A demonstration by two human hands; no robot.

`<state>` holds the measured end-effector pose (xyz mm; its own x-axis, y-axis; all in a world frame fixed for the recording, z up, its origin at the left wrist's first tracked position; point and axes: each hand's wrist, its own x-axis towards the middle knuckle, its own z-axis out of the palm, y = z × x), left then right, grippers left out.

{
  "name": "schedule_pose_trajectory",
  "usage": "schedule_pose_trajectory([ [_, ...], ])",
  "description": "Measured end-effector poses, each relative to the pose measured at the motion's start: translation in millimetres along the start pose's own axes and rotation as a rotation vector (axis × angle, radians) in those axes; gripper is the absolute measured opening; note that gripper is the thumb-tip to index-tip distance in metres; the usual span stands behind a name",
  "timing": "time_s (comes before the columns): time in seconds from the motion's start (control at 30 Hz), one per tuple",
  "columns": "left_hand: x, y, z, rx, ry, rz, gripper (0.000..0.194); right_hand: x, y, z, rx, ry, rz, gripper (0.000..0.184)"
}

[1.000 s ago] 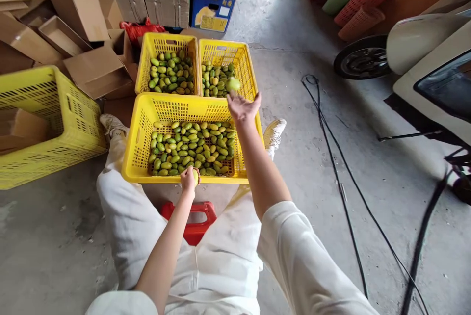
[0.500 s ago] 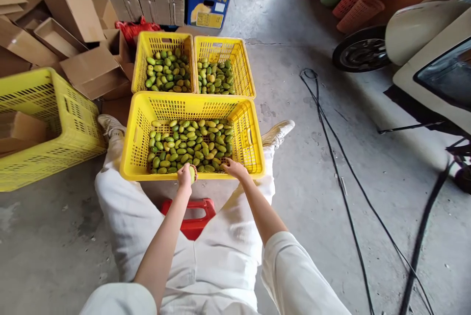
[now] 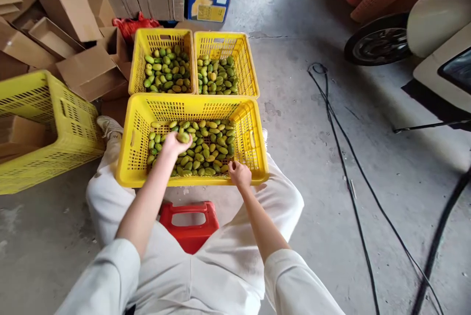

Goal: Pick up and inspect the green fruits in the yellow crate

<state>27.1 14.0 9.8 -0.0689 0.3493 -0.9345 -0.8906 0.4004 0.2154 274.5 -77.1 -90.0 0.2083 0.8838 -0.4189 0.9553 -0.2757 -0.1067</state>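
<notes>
In the head view a yellow plastic crate [image 3: 193, 181] stands between my knees, its floor covered with small green and yellowish mangoes [image 3: 206, 150]. Over the left part of the crate, my left hand [image 3: 175, 144] is closed on one green mango [image 3: 183, 137], held above the others. My right hand [image 3: 241, 174] is at the near right rim, with its fingers curled in beside the mangoes. Whether anything is inside that hand is hidden.
Behind are two yellow crates, left [image 3: 133, 67] and right [image 3: 250, 62], holding mangoes. A larger yellow crate [image 3: 79, 114] and cardboard boxes [image 3: 88, 67] lie left. A red plastic stool [image 3: 191, 236] is beneath me. Black cables [image 3: 342, 163] cross the floor near a vehicle [image 3: 437, 30].
My left hand has moved forward and left from the near rim with the mango, over the crate. My right hand has drawn back slightly right, its fingers now curled. The view has shifted a little.
</notes>
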Motion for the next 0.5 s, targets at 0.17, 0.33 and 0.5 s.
schedule_pose_trajectory([
  [0.17, -4, 107, 111.1, 0.118, -0.353, 0.476, 0.039, 2, 1, 1, 0.022, -0.001, 0.048, 0.039],
  [0.33, 23, 159, 141.9, 0.52, -0.326, 0.705, 0.071, 5, 5, 4, 0.021, -0.128, 0.079, 0.036],
  [0.5, 113, 128, 71.9, 0.783, -0.209, 0.831, 0.044, 47, 19, 22, 0.066, -0.466, 0.039, 0.021],
])
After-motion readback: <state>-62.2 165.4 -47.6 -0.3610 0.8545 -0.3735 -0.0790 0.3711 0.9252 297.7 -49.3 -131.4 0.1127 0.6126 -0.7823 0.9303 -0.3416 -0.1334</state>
